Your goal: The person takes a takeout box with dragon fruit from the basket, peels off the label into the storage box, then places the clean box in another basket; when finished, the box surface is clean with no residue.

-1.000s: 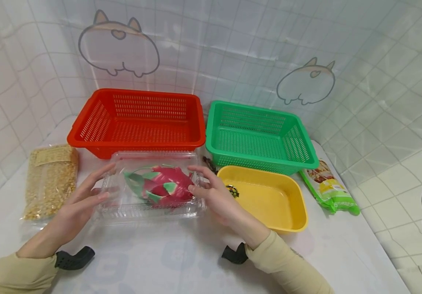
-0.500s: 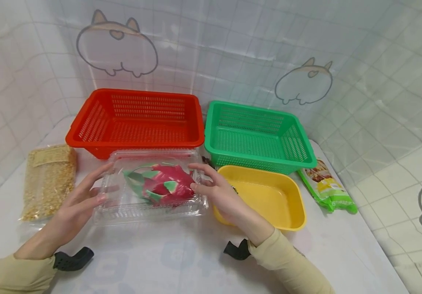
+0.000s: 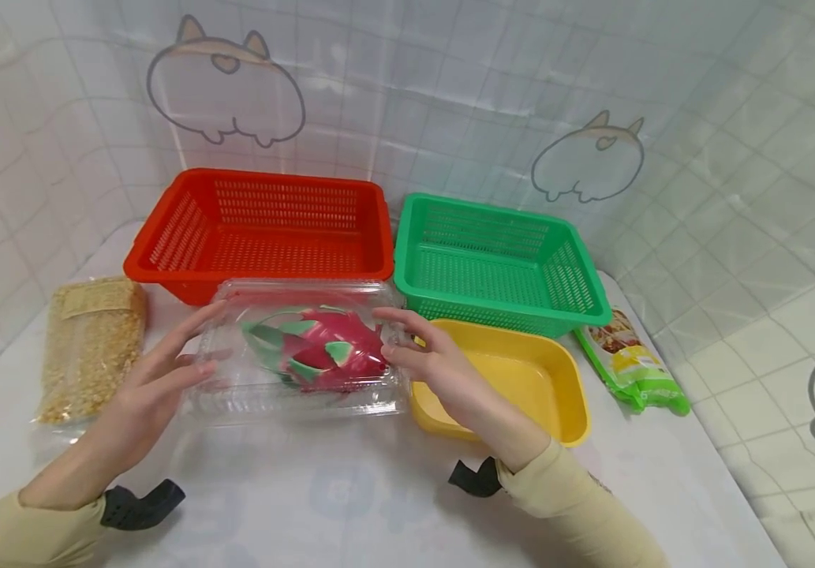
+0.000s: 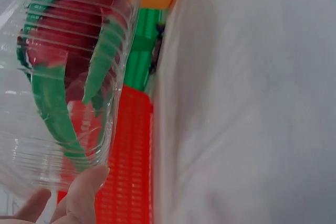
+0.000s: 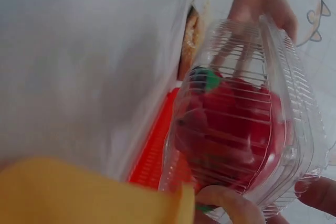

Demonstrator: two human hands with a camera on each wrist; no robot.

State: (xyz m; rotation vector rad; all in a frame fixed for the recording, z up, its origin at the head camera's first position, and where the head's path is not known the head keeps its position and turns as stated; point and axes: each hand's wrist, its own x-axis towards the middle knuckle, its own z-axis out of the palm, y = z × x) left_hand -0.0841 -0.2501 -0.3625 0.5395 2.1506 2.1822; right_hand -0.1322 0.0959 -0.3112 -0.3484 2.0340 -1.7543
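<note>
A clear plastic clamshell box (image 3: 293, 404) is held up off the table between both hands. Through its walls shows a dragon fruit (image 3: 350, 347), dark pink with green scales, lying toward the box's right side. My left hand (image 3: 130, 406) holds the left end; in the left wrist view its thumb (image 4: 84, 195) presses the ribbed side near the lower corner. The right end is gripped by my right hand (image 3: 450, 379), thumb and fingers apart on the box. Both wrist views show the ribbed wall of the box, and the lid looks closed.
Behind the box stands a red basket (image 3: 144, 264), with a green basket (image 3: 506, 312) to its right. A yellow tub (image 3: 570, 394) sits beside my right hand. A bag of grains (image 3: 91, 355) lies at left, a green food packet (image 3: 637, 367) at far right.
Both hands have raised the box slightly and shifted it a little to the right, toward the baskets. The dark thing that showed between the baskets is now hidden behind it.
</note>
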